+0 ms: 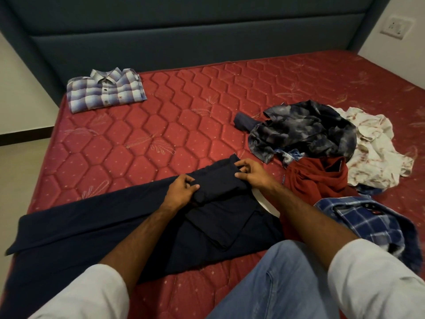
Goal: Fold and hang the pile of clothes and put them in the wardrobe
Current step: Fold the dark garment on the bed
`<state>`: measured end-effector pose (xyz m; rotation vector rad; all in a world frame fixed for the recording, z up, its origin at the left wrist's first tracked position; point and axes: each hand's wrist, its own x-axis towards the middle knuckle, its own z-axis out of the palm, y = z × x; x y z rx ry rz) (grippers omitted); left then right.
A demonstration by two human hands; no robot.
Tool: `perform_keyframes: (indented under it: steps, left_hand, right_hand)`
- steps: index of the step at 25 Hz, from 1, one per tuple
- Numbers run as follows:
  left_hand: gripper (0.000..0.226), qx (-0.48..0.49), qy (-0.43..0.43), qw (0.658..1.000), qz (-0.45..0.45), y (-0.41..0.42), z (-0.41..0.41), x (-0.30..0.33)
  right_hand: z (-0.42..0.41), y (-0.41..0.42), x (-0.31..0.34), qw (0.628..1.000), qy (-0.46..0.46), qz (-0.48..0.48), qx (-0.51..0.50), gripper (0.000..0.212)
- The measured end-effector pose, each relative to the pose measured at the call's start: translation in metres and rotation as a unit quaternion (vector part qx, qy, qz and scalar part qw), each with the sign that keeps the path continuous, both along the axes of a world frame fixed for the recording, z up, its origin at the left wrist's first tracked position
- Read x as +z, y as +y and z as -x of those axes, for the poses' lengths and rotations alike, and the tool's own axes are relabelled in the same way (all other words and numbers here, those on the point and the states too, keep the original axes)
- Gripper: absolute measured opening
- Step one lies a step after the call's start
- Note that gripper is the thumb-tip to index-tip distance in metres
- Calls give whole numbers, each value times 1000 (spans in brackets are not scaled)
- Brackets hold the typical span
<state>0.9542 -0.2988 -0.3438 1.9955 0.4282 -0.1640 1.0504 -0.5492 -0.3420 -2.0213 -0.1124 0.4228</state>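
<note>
Dark navy trousers [92,224] lie stretched across the near part of the red mattress [161,125], legs running to the left. Their waist end is rolled up between my hands. My left hand [181,192] grips the left side of that roll with curled fingers. My right hand [250,172] pinches its right end. A folded blue-and-white checked shirt [107,93] lies at the far left. To the right sits the unfolded pile: a dark tie-dye shirt [303,130], a white stained garment [377,148], a maroon garment [315,178] and a blue plaid shirt [368,222].
A padded blue-grey headboard [184,42] closes the far side of the bed. A wall socket [394,27] is at the top right. My knee in light jeans [287,284] rests on the mattress at the near edge. Floor shows at the left.
</note>
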Motion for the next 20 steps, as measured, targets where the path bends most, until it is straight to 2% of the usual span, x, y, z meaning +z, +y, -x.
perform_keyframes:
  steps: [2,4,5,6,7,8,10,12,14,17,20]
  left_hand:
    - [27,-32,-31,996,-79,-7,1,0]
    - [35,-45,-86,985,-145,-12,6,6]
    - [39,-55,-130,961,-236,-15,7,9]
    - [43,-77,-172,923,-335,-18,8,11]
    - [47,-109,-208,888,-395,-22,9,11]
    - [52,-153,-219,868,-418,-26,8,9]
    - [71,-246,-155,853,-432,-29,7,-2]
    - [81,-285,-91,850,-434,-26,8,-24]
    - [80,-284,-86,851,-433,-22,8,-35]
    - [78,-276,-97,847,-445,-24,7,-38]
    - [77,-268,-91,847,-450,-26,8,-40]
  right_hand:
    - [6,0,3,999,9,20,31,36]
    - [8,2,9,991,-26,108,76,44]
    - [7,3,10,982,-78,153,77,47]
    - [8,6,13,972,-140,180,58,48]
    - [9,11,14,961,-193,194,35,49]
    - [11,15,15,950,-222,216,22,51]
    - [11,25,15,940,-209,269,13,53]
    - [1,27,13,951,-128,279,-30,51]
    - [-19,20,9,961,-50,264,-61,50]
    - [-55,9,-16,975,-10,206,-80,64]
    - [-50,20,-6,974,-28,213,-72,36]
